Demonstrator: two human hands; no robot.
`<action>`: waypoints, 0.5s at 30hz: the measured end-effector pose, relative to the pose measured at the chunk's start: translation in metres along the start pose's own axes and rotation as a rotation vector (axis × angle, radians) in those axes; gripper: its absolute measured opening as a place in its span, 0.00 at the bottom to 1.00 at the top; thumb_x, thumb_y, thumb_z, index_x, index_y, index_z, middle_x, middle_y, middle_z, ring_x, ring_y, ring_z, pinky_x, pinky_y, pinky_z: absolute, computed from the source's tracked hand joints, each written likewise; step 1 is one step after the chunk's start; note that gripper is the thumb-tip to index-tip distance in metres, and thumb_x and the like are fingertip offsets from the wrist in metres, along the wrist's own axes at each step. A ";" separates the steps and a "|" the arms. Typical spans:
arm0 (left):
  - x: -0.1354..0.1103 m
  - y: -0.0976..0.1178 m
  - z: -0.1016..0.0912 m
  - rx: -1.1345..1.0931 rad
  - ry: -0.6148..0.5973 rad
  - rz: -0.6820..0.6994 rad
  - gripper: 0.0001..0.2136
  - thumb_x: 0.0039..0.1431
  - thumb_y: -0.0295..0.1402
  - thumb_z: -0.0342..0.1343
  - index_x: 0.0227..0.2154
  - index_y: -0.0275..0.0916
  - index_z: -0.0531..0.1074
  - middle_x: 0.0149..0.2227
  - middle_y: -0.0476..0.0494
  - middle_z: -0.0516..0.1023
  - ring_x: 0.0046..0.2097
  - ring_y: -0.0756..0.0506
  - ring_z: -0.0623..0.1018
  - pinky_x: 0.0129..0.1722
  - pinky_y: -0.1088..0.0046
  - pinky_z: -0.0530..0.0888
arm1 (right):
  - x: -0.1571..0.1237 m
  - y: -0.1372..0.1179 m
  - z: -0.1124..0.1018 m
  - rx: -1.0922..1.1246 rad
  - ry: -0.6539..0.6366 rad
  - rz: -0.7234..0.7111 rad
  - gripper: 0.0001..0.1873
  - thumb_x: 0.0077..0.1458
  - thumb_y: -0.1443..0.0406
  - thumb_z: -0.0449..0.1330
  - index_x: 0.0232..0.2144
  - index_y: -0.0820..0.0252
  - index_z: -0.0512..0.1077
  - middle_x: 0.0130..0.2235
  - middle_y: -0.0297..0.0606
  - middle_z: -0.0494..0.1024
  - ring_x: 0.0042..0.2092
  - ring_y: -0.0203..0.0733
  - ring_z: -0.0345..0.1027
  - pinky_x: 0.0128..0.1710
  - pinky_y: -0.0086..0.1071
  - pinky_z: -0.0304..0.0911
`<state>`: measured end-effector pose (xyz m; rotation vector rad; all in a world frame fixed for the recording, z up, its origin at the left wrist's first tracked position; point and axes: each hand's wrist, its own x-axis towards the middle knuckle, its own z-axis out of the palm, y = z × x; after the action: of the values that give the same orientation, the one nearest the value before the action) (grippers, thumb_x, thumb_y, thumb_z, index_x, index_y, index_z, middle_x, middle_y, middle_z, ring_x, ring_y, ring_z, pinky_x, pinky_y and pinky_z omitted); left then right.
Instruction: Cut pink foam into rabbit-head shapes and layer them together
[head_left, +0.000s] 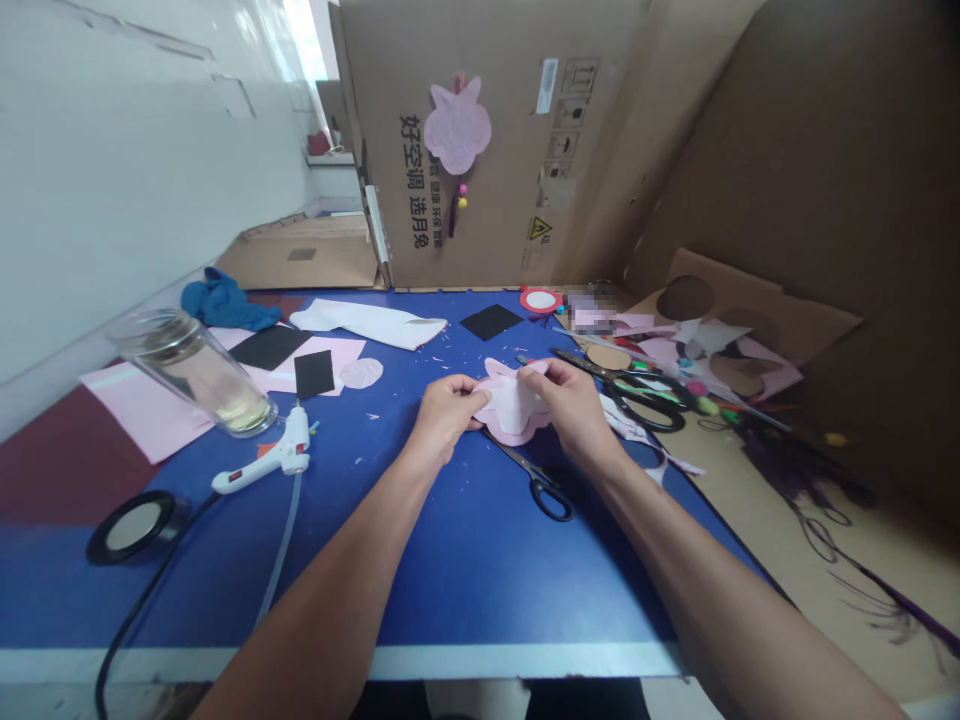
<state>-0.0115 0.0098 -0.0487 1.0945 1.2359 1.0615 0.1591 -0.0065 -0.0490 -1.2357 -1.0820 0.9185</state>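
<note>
My left hand [446,415] and my right hand [570,403] pinch opposite sides of a pink felt cutout [511,432] in the middle of the blue table [420,590]. A white layer [511,408] lies on the cutout, partly hidden by my fingers. Just below my right hand, a pair of black-handled scissors [541,490] lies on the table. A second pair of scissors [645,398] lies to the right of that hand, among felt scraps.
A hot glue gun [262,455] and its cord lie left of my hands, beside a glass jar [195,375], a black tape roll [137,527], and pink and black felt sheets. A pink felt ornament [456,125] hangs on the cardboard wall behind.
</note>
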 end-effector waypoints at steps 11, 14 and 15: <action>-0.001 -0.001 0.000 -0.050 -0.007 -0.013 0.06 0.48 0.30 0.67 0.25 0.38 0.74 0.26 0.50 0.73 0.27 0.50 0.74 0.27 0.73 0.76 | 0.000 0.001 0.000 -0.006 0.004 0.006 0.11 0.48 0.56 0.68 0.28 0.57 0.75 0.27 0.31 0.74 0.29 0.38 0.62 0.30 0.32 0.57; -0.002 0.000 0.000 -0.077 -0.018 -0.039 0.08 0.47 0.31 0.68 0.25 0.39 0.73 0.26 0.50 0.72 0.27 0.50 0.74 0.28 0.71 0.77 | 0.001 0.002 0.000 -0.001 0.001 0.003 0.12 0.48 0.56 0.68 0.28 0.57 0.75 0.27 0.30 0.74 0.29 0.38 0.61 0.30 0.31 0.56; -0.002 0.000 0.000 -0.081 -0.023 -0.044 0.08 0.47 0.31 0.68 0.25 0.39 0.73 0.26 0.50 0.72 0.27 0.50 0.74 0.29 0.71 0.77 | 0.001 0.002 0.000 0.000 -0.002 0.001 0.12 0.48 0.56 0.68 0.28 0.58 0.75 0.27 0.30 0.74 0.29 0.37 0.61 0.30 0.31 0.56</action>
<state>-0.0119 0.0074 -0.0480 1.0101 1.1836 1.0542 0.1597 -0.0057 -0.0506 -1.2359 -1.0831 0.9206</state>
